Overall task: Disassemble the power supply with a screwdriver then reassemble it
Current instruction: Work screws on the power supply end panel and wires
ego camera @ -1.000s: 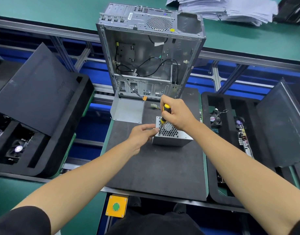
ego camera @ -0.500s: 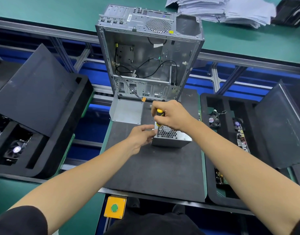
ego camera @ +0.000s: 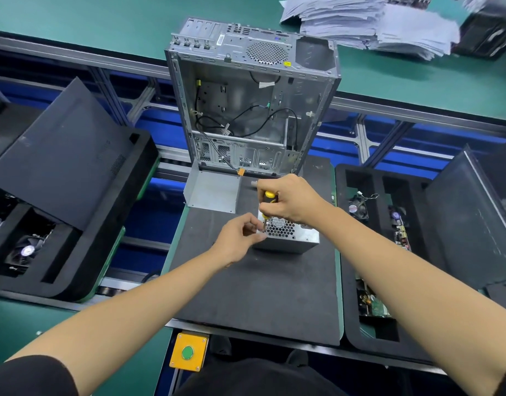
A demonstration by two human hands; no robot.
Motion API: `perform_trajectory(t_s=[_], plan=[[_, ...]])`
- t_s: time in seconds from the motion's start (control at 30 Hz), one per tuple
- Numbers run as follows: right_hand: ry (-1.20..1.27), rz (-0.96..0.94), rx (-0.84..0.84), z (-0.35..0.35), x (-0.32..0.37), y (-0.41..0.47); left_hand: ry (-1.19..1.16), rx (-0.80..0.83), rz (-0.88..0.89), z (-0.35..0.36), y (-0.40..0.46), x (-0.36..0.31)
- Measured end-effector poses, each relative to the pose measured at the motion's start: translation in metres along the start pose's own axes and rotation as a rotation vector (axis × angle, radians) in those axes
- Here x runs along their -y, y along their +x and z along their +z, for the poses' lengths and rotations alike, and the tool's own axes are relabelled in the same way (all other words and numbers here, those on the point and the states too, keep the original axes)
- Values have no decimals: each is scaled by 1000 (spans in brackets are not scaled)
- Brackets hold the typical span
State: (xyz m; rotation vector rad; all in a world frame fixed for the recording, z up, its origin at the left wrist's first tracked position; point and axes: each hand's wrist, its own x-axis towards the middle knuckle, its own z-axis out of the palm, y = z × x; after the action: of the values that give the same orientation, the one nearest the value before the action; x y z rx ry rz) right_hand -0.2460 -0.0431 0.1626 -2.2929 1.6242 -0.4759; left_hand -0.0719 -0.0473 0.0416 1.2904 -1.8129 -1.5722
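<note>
- Power supply (ego camera: 289, 235) sits on the dark mat (ego camera: 254, 284) of my desk, just in front of the open computer case (ego camera: 246, 104), grille side up.
- My right hand (ego camera: 291, 201) is wrapped around the yellow-and-black screwdriver (ego camera: 268, 199), held nearly upright, with the tip down at the near-left corner of the power supply's top face.
- My left hand (ego camera: 240, 238) touches that same corner, fingers curled and pinched beside the tip; I cannot tell whether they hold a screw or only steady the box.
- A loose grey metal panel (ego camera: 214, 190) lies between the case and the power supply, off to its left. It may be the cover, though I can't be sure.
- Judging by this, I am at a corner screw; whether it is going out or in, the picture doesn't say.
- Either way, the remaining screws look left to do.
</note>
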Motion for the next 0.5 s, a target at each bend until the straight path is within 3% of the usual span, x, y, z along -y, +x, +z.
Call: perform_trajectory(t_s=[0.23, 0.5], plan=[[-141, -59, 109, -9, -2, 2, 71, 20, 19, -1, 4, -3], [-552, -544, 273, -34, 0, 11, 68, 13, 3, 2, 4, -3]])
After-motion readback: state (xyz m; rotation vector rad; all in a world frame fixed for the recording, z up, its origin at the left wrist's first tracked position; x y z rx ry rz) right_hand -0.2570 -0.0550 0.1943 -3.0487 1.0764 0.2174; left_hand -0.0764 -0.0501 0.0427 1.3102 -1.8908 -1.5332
